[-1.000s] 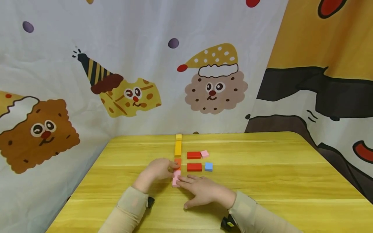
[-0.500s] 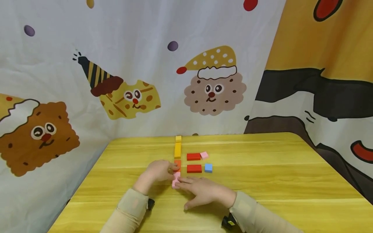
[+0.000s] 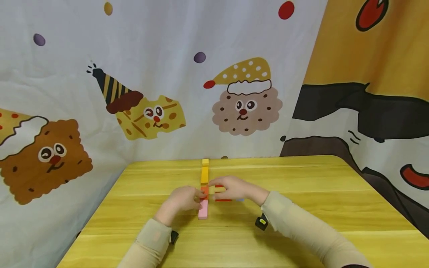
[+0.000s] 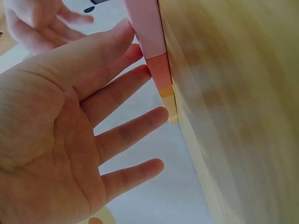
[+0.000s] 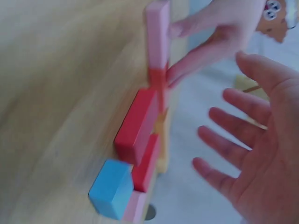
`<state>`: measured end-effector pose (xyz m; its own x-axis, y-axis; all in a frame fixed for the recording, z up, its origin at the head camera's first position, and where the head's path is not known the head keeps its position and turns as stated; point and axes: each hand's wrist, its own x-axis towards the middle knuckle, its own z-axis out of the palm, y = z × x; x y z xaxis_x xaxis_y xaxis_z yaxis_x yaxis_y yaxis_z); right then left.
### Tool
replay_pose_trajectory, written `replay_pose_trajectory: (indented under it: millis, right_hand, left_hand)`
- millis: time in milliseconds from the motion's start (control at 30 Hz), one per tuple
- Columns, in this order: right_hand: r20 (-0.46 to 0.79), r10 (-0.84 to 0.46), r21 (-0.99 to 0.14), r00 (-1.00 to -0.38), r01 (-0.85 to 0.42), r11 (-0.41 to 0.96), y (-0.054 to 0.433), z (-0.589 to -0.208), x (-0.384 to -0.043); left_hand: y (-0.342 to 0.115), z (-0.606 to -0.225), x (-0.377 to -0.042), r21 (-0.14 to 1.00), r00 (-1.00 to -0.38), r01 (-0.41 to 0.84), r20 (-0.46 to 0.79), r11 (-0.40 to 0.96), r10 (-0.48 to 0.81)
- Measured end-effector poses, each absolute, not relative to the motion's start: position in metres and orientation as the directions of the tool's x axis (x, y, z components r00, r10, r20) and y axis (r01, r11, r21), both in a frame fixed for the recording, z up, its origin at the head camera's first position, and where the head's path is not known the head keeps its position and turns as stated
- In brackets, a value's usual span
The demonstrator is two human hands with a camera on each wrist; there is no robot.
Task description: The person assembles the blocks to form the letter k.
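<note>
A long pink block (image 3: 202, 211), an orange block (image 3: 205, 189), a long yellow block (image 3: 205, 175) and a small yellow block (image 3: 205, 162) form one line running away across the table. My left hand (image 3: 183, 199) rests against the line from the left, thumb at the pink block, fingertips by the orange one; its fingers are mostly straight. Just right of the line, my right hand (image 3: 234, 187) hovers with spread fingers and holds nothing. Beneath it are two red blocks (image 5: 140, 123), mostly covered in the head view, with a blue block (image 5: 111, 189) and a small pink block (image 5: 135, 206) alongside.
Yellow wood-grain tabletop (image 3: 301, 216) lies under everything. Behind its far edge hangs a white curtain (image 3: 167, 56) printed with cartoon snacks. Both wrists carry small black devices, one visible beneath the right sleeve (image 3: 288, 219).
My right hand has lifted off the pink block and moved forward over the red blocks, hiding them. My left hand has kept its place. The head view has shifted slightly.
</note>
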<state>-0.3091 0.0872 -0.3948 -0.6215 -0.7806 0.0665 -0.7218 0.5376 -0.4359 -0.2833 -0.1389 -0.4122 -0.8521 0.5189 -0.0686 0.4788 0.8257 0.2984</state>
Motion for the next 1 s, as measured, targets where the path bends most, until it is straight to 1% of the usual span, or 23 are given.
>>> replay_pose_trajectory:
  millis: [233,500,600,800,1000]
  right_hand:
    - [0.109,-0.716,-0.46,-0.689,-0.674,0.578,0.077,-0.403,-0.338]
    - [0.115,-0.703,-0.394,-0.702,-0.682,0.616,0.07,-0.41,-0.359]
    - [0.119,-0.697,-0.405,-0.707,-0.676,0.616,0.068,-0.413,-0.368]
    - [0.118,-0.652,-0.452,-0.749,-0.625,0.636,0.066,-0.418,-0.384]
    - [0.133,-0.652,-0.493,-0.746,-0.621,0.61,0.062,-0.422,-0.393]
  left_hand:
    - [-0.141,-0.413,-0.284,0.281,-0.855,0.478,-0.068,0.832,0.514]
    - [-0.139,-0.414,-0.284,0.288,-0.854,0.483,-0.057,0.827,0.518]
    - [-0.139,-0.415,-0.284,0.284,-0.853,0.483,-0.06,0.828,0.518]
    - [-0.138,-0.416,-0.286,0.264,-0.848,0.493,-0.069,0.829,0.526]
    - [-0.139,-0.414,-0.283,0.262,-0.854,0.486,-0.058,0.833,0.517]
